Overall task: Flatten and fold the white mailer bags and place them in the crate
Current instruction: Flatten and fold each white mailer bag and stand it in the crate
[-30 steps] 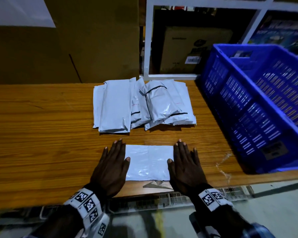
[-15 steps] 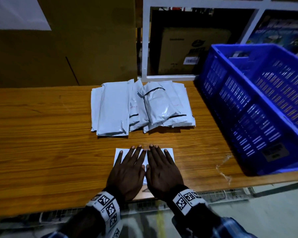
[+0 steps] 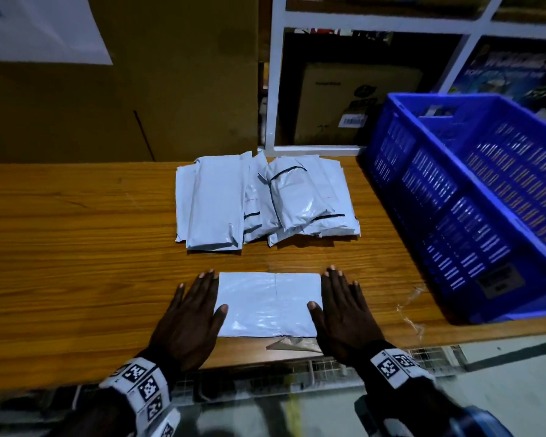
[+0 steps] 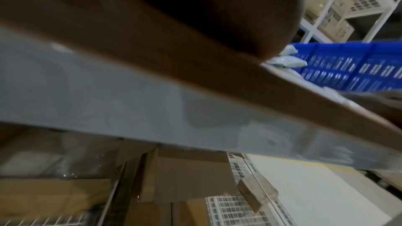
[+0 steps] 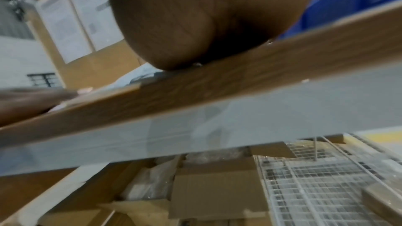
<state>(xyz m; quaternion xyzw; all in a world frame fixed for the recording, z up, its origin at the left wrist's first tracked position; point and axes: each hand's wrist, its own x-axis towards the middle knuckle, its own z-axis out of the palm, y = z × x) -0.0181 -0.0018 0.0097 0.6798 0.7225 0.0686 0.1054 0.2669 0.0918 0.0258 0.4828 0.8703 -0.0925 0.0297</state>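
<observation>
Item: one white mailer bag [image 3: 267, 304], lying flat on the wooden worktop [image 3: 76, 263] at its near edge, a faint centre crease showing. Left hand [image 3: 189, 320] rests palm-down at the bag's left end, fingers [image 3: 202, 288] straight and spread, thumb on the plastic; right hand [image 3: 344, 313] mirrors it at the bag's right end. Neither grasps anything; both press flat. Beyond the bag, toward the back of the worktop: a pile of white mailer bags [image 3: 265, 200], overlapping. To the bag's right and behind: blue crate [image 3: 454, 216]; its contents are hidden. Just below the bag's near edge: a scrap of clear film [image 3: 289, 343], possibly a peeled liner; the wrist views are too blurred to settle it. Judged stage: flattening, fold not yet made. Risks: slick plastic may slip off the near edge under outward pressure; trapped air may spring the bag open when folded; the scrap may get caught in the fold.
</observation>
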